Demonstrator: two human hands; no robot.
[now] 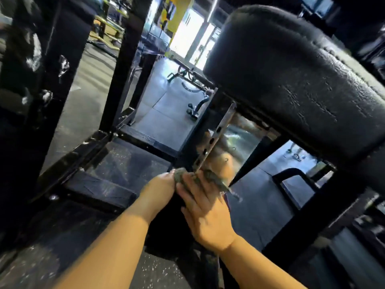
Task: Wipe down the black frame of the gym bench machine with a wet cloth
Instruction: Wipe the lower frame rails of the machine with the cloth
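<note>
The gym bench machine has a black steel frame (125,65) and a worn black padded seat (295,65) at upper right. A bare metal adjustment strip with holes (214,138) runs down under the pad. A grey-green wet cloth (214,178) is bunched against the frame post just below that strip. My left hand (160,188) grips the cloth's left end. My right hand (206,207) lies over the cloth with fingers spread, pressing it to the black post. The cloth's middle is hidden under my fingers.
A black base bar (98,190) crosses the speckled rubber floor (145,272) at lower left. A thick black upright (31,80) fills the left side. Another bench (193,80) stands behind on the grey floor. A black frame leg (312,217) slants at right.
</note>
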